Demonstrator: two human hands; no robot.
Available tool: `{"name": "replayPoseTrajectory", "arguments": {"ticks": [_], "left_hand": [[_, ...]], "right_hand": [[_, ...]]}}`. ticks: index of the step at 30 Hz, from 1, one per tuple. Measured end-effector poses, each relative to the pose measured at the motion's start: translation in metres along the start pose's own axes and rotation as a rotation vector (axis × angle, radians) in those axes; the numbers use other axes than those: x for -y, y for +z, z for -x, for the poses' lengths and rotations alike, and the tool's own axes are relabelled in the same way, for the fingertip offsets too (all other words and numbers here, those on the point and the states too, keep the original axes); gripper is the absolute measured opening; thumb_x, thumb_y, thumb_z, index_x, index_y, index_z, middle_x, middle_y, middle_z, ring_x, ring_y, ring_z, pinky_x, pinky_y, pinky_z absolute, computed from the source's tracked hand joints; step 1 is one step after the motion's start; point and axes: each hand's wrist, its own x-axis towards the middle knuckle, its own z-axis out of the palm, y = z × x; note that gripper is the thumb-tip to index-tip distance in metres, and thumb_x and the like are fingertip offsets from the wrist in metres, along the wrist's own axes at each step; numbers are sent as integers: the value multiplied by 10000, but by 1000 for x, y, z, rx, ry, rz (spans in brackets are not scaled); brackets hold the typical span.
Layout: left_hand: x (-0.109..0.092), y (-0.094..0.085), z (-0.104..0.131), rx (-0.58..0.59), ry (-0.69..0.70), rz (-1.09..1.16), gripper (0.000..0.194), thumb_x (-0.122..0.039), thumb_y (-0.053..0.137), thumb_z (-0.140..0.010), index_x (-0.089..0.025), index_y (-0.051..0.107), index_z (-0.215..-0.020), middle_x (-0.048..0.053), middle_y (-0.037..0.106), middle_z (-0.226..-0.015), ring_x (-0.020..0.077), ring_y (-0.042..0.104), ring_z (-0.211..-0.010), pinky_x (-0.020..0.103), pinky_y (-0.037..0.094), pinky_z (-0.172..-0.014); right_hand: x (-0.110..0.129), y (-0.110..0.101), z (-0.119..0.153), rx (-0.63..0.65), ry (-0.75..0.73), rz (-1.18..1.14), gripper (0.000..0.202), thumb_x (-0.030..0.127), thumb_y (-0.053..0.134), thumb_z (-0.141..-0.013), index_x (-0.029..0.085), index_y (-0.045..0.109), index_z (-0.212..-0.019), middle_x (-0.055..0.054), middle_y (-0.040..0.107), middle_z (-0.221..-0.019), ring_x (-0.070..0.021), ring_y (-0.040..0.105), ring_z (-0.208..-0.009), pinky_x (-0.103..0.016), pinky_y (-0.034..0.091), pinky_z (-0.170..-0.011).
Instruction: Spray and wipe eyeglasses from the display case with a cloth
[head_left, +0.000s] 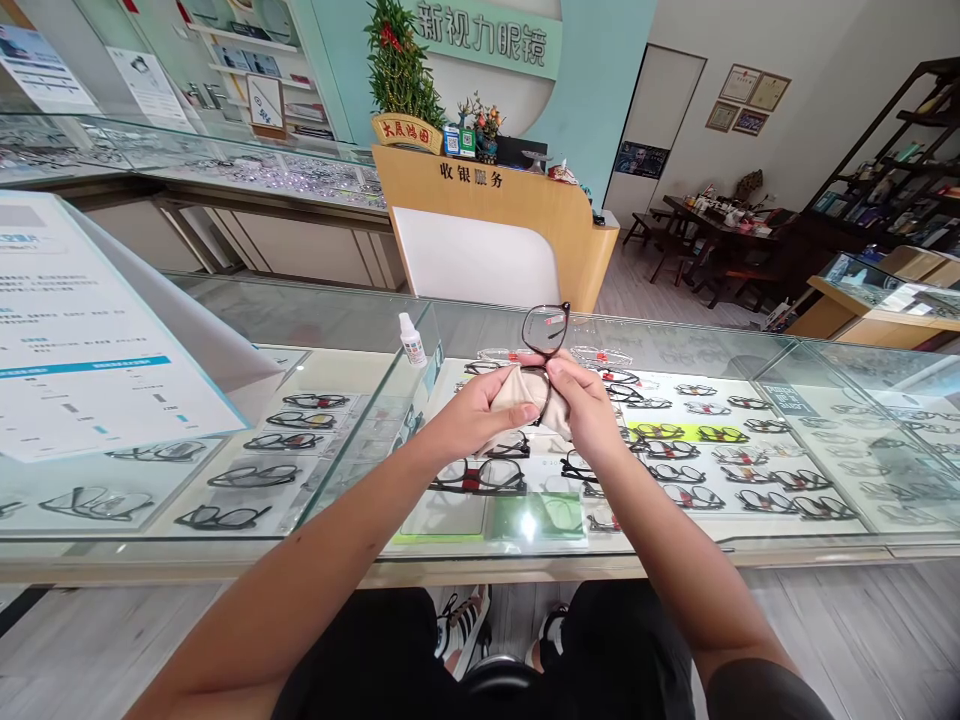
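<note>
A pair of dark-framed eyeglasses (546,330) is held on end above the glass counter, one lens up and the other lower. My left hand (480,408) grips a beige cleaning cloth (556,412) against the lower lens, thumb across the front. At the right, my right hand (581,393) pinches the eyeglasses near the bridge, and part of the cloth lies by its fingers. The cloth and fingers hide some of the lower lens. A small white spray bottle (412,340) stands on the counter, left of my hands.
The glass display counter (352,320) spans the view, with several eyeglasses on show beneath its top. A large printed sign (97,330) stands at the left. Beyond is a wooden cashier desk (487,185) with a potted plant (405,75). A dark table (720,215) stands farther back.
</note>
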Motion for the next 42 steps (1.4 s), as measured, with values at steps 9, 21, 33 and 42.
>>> {"name": "replayPoseTrajectory", "arguments": {"ticks": [9,21,33,42], "left_hand": [[1,3,1,-15,-17,15,715,-608,874,-858,-166,667,-1382,-12,682,-812,93,460,-549,238,365,-520],[10,12,-5,-262,102,162,603,-641,888,-840,-186,724,-1201,22,760,-925,156,661,-770,268,527,-727],[7,6,2,-128,-33,55,684,-796,661,-953,-183,700,-1254,-48,588,-633,123,509,-454,245,387,-435],[-6,2,5,11,72,-41,512,-548,830,-921,-177,737,-1261,52,743,-983,163,622,-802,259,494,-704]], "right_hand": [[-4,0,0,15,9,24,369,603,664,-1050,345,884,-1196,-47,733,-1260,-283,661,-1236,-487,472,-1223],[3,14,5,46,-147,227,503,667,542,-1092,286,864,-1161,-84,745,-1248,-268,639,-1166,-451,488,-1145],[4,11,5,-40,-68,117,382,603,647,-1052,314,897,-1053,-51,736,-1097,-252,649,-1087,-429,482,-1128],[4,5,2,-78,-2,29,376,603,678,-1022,312,912,-1066,-44,664,-1043,-242,622,-1032,-403,515,-1047]]}}
